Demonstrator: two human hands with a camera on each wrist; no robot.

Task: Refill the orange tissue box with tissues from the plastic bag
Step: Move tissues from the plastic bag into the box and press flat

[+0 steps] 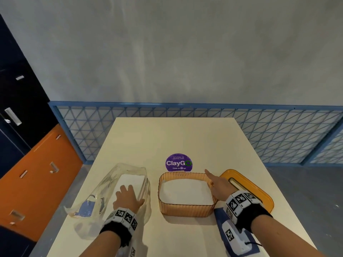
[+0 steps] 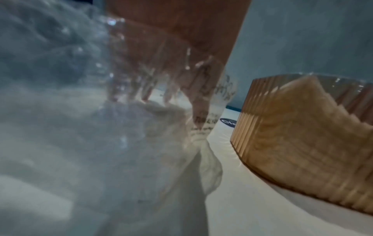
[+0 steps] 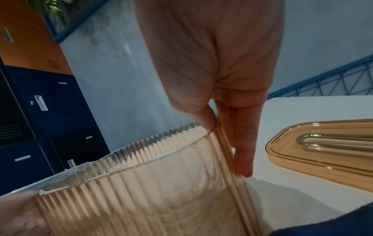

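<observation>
The orange ribbed tissue box point(image 1: 185, 210) stands lidless on the table, with a white tissue stack point(image 1: 185, 191) inside. My right hand point(image 1: 216, 182) lies along its right wall, fingers point(image 3: 242, 151) straight down the outside and thumb at the rim. The orange lid point(image 1: 259, 191), slot up, lies just right of that hand. To the left lies the clear plastic bag point(image 1: 96, 197) holding more white tissues point(image 1: 131, 179). My left hand point(image 1: 127, 198) rests flat on that stack with fingers spread. Crinkled plastic point(image 2: 50, 111) blurs the left wrist view of the fingers point(image 2: 145, 89).
A purple round sticker point(image 1: 178, 162) is on the cream table point(image 1: 185, 138) just behind the box. A dark blue item point(image 1: 219, 216) lies under my right forearm. Orange and navy lockers point(image 1: 37, 173) stand to the left, and a blue lattice railing point(image 1: 278, 136) runs behind.
</observation>
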